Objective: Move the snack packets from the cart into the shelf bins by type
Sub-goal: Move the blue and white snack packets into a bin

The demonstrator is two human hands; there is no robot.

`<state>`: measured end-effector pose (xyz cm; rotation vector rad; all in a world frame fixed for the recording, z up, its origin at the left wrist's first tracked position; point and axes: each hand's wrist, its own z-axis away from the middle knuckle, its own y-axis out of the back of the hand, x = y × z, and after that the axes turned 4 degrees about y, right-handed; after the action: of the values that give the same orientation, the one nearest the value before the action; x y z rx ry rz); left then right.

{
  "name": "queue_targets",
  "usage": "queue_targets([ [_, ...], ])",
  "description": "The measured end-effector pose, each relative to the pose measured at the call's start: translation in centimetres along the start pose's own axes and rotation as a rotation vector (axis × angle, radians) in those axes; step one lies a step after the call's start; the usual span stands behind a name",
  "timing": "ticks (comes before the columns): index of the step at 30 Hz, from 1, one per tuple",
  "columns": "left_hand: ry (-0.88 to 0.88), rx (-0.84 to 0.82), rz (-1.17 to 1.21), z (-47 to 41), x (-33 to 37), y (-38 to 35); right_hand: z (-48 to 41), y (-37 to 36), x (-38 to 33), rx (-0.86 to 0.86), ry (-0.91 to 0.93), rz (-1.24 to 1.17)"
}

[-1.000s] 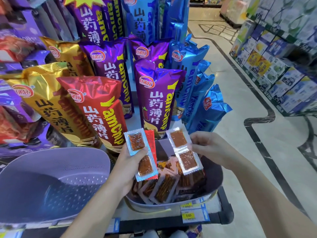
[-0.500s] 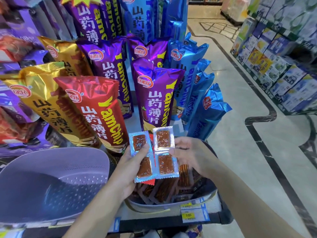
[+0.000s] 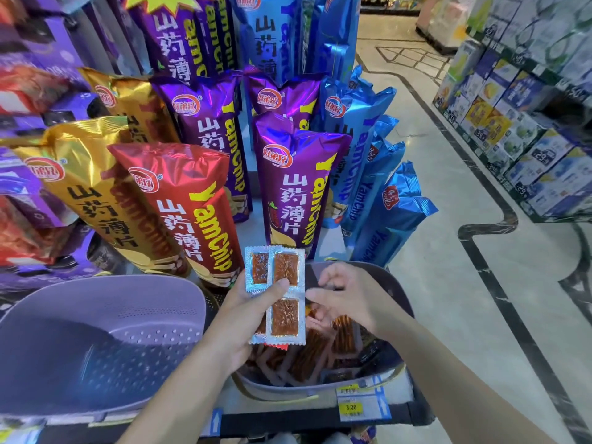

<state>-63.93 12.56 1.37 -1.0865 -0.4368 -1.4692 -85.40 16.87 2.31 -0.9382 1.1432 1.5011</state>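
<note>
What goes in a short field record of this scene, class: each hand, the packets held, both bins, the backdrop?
left hand: grips a stack of clear-window snack packets, thumb across them
right hand: fingers loosely curled, holding nothing, above the right bin
right bin: holds stick snack packets
left bin: purple, perforated wall
behind: upright YamChip bags
price tag: 3.00

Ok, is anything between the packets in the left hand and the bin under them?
Nothing visible does. The left hand holds the packets above the open bin, which has other packets inside. The right hand hovers open beside them, over the bin.
</note>
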Motion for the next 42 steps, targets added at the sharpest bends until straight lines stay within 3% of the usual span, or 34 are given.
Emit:
queue_targets([
  [3, -0.003, 0.028, 0.026, -0.1, 0.2, 0.6, 0.7, 2.1, 1.2, -0.277, 0.060, 0.516],
  [5, 0.001, 0.035, 0.037, -0.2, 0.3, 0.9, 1.0, 2.3, 2.2, -0.523, -0.015, 0.785],
  [7, 0.005, 0.027, 0.033, -0.2, 0.2, 1.1, 1.3, 1.9, 3.1, -0.662, -0.078, 0.997],
  [11, 0.007, 0.022, 0.016, -0.2, 0.1, 1.0, 1.3, 0.9, 3.6, -0.717, -0.016, 1.226],
  [14, 0.000, 0.026, 0.009, 0.0, 0.2, 1.0, 0.6, 0.4, 3.0, -0.759, -0.075, 1.295],
  [16, -0.003, 0.026, 0.017, 0.1, 0.3, 1.0, 0.5, 1.2, 2.3, -0.708, -0.049, 1.231],
  [21, -0.023, 0.036, 0.011, 0.5, 0.9, 1.3, 1.1, 4.0, 2.0, -0.311, 0.057, 0.807],
  [26, -0.031, 0.043, -0.015, 0.9, 1.7, 1.5, 1.1, 4.6, 2.2, -0.106, -0.036, 0.435],
  [34, -0.037, 0.085, -0.032, 2.8, 1.1, 1.2, 1.6, 3.8, 2.9, -0.015, -0.136, -0.440],
  [42, -0.041, 0.222, -0.039, 6.2, -0.6, 1.7, 1.3, 3.2, 2.6, -0.071, -0.106, -0.574],
])
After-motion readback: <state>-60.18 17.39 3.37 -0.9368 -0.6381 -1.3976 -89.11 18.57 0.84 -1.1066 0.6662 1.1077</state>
